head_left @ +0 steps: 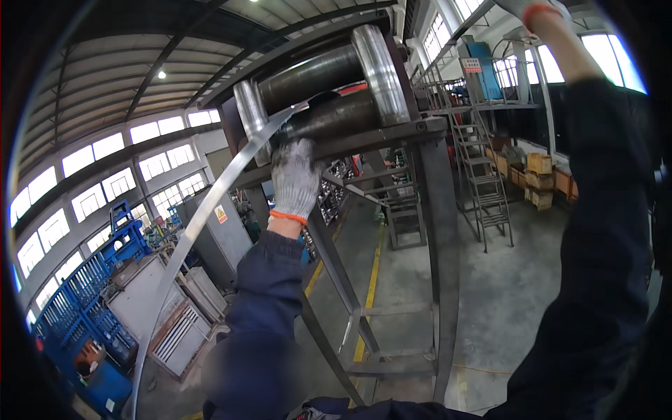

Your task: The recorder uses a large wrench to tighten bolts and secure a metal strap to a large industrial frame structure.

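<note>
A steel roller stand [439,280] rises in front of me, with horizontal rollers [329,115] between two shiny upright rollers [381,73]. A long, thin metal strip [210,203] curves up from the lower left and enters between the horizontal rollers. My left hand [295,178], in a grey knit glove with an orange cuff, is closed at the stand's front crossbar, just below the strip; its fingertips are hidden. My right hand [535,8], gloved alike, is raised at the upper right beside a dark bar [470,24]. The picture's edge cuts off its fingers.
Metal steps [483,178] lead to a railed platform at the right, near stacked wooden crates [539,178]. Blue machinery [119,241] and a grey cabinet [217,224] stand at the left. Yellow lines [371,287] mark the floor behind the stand.
</note>
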Tool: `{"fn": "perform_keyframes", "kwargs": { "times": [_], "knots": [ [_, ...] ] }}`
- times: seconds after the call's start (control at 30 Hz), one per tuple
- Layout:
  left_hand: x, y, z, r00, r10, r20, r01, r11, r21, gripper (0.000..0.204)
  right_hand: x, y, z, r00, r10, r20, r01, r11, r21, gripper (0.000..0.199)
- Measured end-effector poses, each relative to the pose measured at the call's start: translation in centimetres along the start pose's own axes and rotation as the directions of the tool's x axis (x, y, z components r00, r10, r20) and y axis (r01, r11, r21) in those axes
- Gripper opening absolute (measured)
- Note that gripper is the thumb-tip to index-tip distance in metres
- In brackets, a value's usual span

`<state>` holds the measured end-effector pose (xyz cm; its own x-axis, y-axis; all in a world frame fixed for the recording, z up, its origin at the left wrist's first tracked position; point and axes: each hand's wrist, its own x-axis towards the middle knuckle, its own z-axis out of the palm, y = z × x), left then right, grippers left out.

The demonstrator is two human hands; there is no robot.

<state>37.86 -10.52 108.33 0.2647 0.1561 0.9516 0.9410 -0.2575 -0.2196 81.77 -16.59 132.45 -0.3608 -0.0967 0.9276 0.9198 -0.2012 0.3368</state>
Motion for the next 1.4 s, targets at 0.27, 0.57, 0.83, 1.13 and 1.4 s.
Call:
{"fn": "perform_keyframes", "kwargs": {
  "times": [0.27,0.57,0.83,1.13,1.4],
  "knots": [
    [0.0,-0.8,0.0,0.999,0.018,-0.030,-0.018,1.000,-0.003,0.034,-20.0,-10.1,-4.9,0.539,0.296,0.789,-0.812,-0.068,0.580,0.052],
    [0.4,-0.8,-0.3,0.998,0.066,-0.024,-0.066,0.998,0.005,0.037,-18.2,-16.9,-2.4,0.583,0.137,0.801,-0.796,-0.100,0.596,0.040],
    [0.0,-1.9,0.0,0.993,0.108,-0.039,-0.108,0.994,0.013,0.037,-15.8,-17.7,-5.8,0.418,0.128,0.899,-0.712,-0.569,0.412,0.032],
    [0.1,-2.1,-0.1,0.995,0.100,-0.019,-0.100,0.995,0.021,0.039,-16.6,-19.5,-4.4,0.468,-0.054,0.882,-0.853,-0.287,0.435,0.034],
    [0.3,-1.7,0.0,0.993,0.115,-0.039,-0.114,0.993,0.027,0.038,-13.7,-21.9,-2.4,0.528,0.047,0.848,-0.743,-0.458,0.488,0.035]
  ]
}}
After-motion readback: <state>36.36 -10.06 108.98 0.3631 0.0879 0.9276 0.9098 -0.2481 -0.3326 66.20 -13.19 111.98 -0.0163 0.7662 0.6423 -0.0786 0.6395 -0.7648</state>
